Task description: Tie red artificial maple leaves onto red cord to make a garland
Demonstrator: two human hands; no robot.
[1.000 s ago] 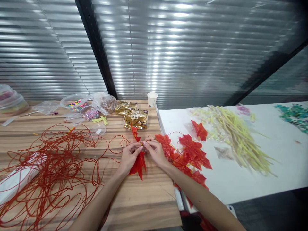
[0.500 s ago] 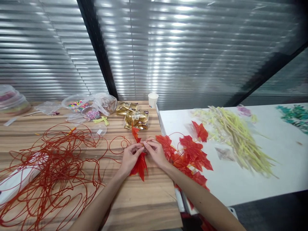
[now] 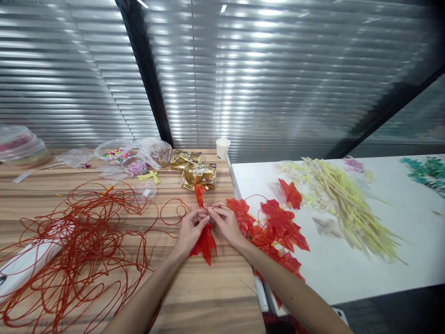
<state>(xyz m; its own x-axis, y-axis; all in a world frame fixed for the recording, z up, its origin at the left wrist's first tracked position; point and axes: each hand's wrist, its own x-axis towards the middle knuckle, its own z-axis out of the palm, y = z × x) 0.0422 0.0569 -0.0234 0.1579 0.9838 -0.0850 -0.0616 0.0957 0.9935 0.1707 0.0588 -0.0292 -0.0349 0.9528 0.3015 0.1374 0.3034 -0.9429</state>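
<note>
My left hand (image 3: pixel 192 228) and my right hand (image 3: pixel 225 223) meet over the wooden table, fingertips pinched together. Between them is a red artificial maple leaf (image 3: pixel 206 245), one part pointing up and a larger part hanging below the fingers. The exact grip point is hidden by my fingers. A thin red cord (image 3: pixel 167 218) runs into my left hand from a big tangle of red cord (image 3: pixel 86 241) on the left. Beyond my right hand, several red maple leaves (image 3: pixel 278 218) on the cord spread onto the white table.
Gold packets (image 3: pixel 200 175) and a paper cup (image 3: pixel 223 148) stand at the back. Bowls of beads (image 3: pixel 134 165) sit back left. On the white table (image 3: pixel 333 278) lie a bundle of yellow stems (image 3: pixel 351 208) and green foliage (image 3: pixel 426 171). A white box (image 3: pixel 34 260) lies under the cord.
The whole view has shifted slightly. Both hands keep their pinch at the leaf, and the hanging leaf part has turned a little, showing more of its surface.
</note>
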